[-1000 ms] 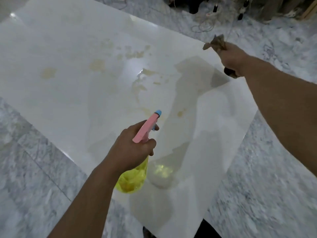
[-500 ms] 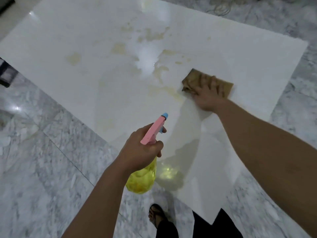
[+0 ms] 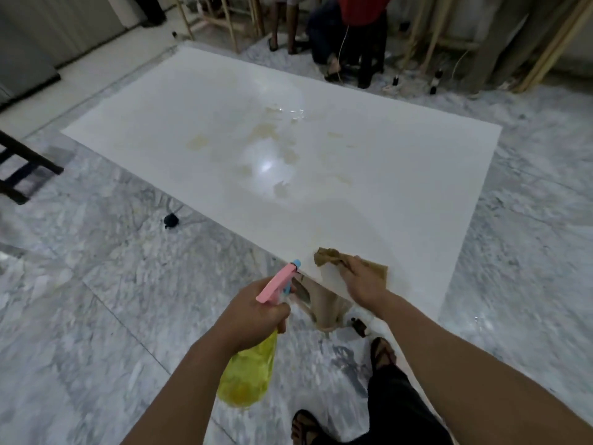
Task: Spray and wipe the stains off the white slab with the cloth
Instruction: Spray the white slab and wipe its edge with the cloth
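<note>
A large white slab [image 3: 401, 175] lies flat over the marble floor, with yellowish-brown stains [image 3: 266, 133] scattered around its middle. My left hand [image 3: 253, 313] grips a spray bottle [image 3: 250, 367] with a yellow body and a pink trigger head, held off the slab's near edge and pointing toward it. My right hand [image 3: 362, 284] presses a brown cloth [image 3: 333, 258] flat on the slab at its near corner. The cloth is partly bunched under my fingers.
Grey marble floor [image 3: 96, 300] surrounds the slab. A small black object [image 3: 171, 220] lies on the floor left of it. A dark chair frame [image 3: 22, 175] stands far left. People's legs [image 3: 353, 43] and wooden poles [image 3: 545, 43] are beyond the far edge. My sandalled feet [image 3: 382, 348] are below.
My right hand brought the cloth from the air down onto the slab, then dragged it back toward the near corner. The view has pulled back and the bottle stays in my left hand.
</note>
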